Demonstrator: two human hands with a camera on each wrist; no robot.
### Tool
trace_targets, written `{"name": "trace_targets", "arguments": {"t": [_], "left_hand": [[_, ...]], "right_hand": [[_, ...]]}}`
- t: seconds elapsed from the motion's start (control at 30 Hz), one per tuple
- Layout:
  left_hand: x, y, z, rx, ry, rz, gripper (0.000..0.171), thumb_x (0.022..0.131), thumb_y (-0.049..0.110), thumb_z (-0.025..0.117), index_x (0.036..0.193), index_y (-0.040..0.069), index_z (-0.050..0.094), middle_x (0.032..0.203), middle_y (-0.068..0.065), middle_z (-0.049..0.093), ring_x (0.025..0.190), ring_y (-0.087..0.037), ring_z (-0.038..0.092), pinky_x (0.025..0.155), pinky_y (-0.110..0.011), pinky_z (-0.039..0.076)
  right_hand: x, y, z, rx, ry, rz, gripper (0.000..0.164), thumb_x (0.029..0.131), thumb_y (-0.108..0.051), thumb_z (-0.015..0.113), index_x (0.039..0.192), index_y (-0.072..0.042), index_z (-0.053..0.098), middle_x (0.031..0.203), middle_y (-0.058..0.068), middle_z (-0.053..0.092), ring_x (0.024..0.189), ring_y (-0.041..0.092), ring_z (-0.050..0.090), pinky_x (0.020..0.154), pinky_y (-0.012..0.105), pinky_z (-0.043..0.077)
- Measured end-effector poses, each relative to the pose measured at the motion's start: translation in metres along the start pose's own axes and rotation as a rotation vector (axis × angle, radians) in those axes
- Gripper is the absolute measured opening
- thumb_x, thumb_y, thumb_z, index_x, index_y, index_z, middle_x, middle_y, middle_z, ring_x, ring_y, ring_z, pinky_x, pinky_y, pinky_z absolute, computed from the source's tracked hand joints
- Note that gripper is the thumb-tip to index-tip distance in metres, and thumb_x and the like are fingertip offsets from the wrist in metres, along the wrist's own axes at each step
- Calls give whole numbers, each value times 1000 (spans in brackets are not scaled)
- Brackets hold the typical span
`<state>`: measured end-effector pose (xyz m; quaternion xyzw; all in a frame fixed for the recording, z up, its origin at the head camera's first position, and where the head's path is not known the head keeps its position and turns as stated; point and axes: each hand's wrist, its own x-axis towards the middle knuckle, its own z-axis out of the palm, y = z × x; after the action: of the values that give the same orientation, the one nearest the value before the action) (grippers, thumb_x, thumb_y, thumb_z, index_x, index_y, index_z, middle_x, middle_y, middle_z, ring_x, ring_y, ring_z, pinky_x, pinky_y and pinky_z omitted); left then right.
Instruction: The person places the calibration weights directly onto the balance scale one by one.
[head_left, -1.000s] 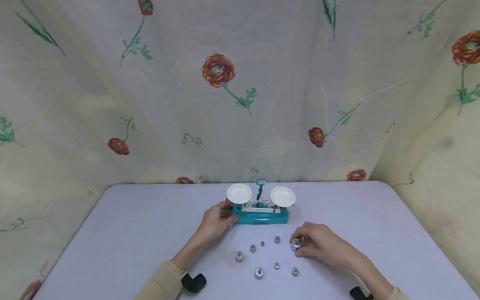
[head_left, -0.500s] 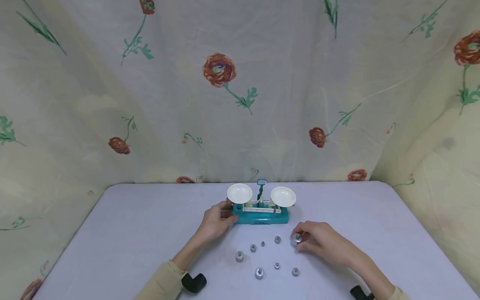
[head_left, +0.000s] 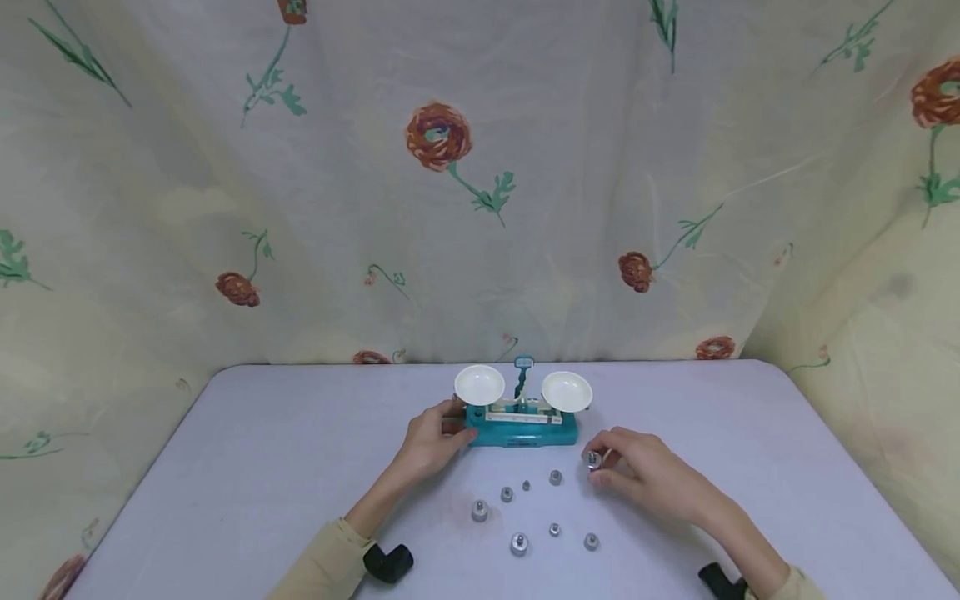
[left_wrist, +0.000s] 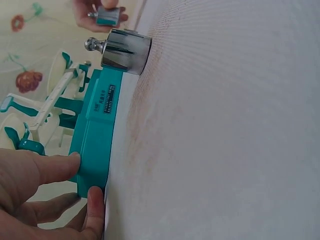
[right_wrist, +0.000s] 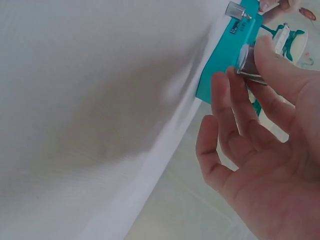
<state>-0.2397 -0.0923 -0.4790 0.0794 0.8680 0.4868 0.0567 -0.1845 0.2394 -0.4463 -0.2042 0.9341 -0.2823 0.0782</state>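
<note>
Right hand: The right hand (head_left: 647, 472), right of centre in the lower half of the head view, pinches a metal weight between thumb and fingertips.
Held weight: The held weight (head_left: 593, 460) sits higher in the frame than a second ago, carried from beside the loose pieces toward the right end of the scale; it remains apart from both pans.
Left hand: Well apart from the right, the left hand (head_left: 433, 442) grips the left end of the scale's base, thumb against the front, as it did a second earlier.
Balance scale: The teal balance scale (head_left: 522, 431) stands upright at centre, near the table's far edge, its position unchanged.
Pans: The left pan (head_left: 480, 385) and right pan (head_left: 567, 392), shallow and white, flank the teal centre post, their inner faces turned to the camera.
Loose weights: Seven knobbed loose weights (head_left: 480, 512) of assorted sizes stand scattered at lower centre, below the scale, unmoved since the earlier frames.
Table: A pale lilac cover dresses the table (head_left: 300, 454) across the lower frame.
Backdrop: A cream floral backdrop (head_left: 337, 183) with rust-red blooms fills the upper frame.
</note>
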Motion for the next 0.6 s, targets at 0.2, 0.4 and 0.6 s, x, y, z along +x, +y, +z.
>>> {"name": "trace_targets", "arguments": {"t": [0.2, 0.4, 0.6], "left_hand": [[0, 0, 0, -9, -10, -18, 51, 101, 12, 74, 147, -2, 60, 144, -24, 67, 121, -35, 73, 93, -40, 66], [3, 1, -2, -14, -29, -36, 52, 101, 14, 75, 149, -1, 59, 147, -24, 65, 123, -35, 72, 94, -40, 65], [1, 3, -4, -9, -32, -35, 52, 100, 13, 75, 148, -2, 60, 146, -24, 66, 121, -34, 72, 94, -40, 65]], "right_hand": [[0, -1, -3, 3, 49, -3, 31, 101, -33, 75, 127, -16, 72, 113, -7, 74, 102, 9, 68, 86, 27, 59], [0, -4, -5, -6, 127, 18, 30, 104, -34, 72, 128, -16, 70, 116, -4, 73, 105, 11, 69, 86, 28, 59], [1, -9, -7, -21, 199, 8, 27, 104, -31, 72, 126, -14, 70, 118, -1, 72, 108, 15, 70, 91, 40, 61]]}}
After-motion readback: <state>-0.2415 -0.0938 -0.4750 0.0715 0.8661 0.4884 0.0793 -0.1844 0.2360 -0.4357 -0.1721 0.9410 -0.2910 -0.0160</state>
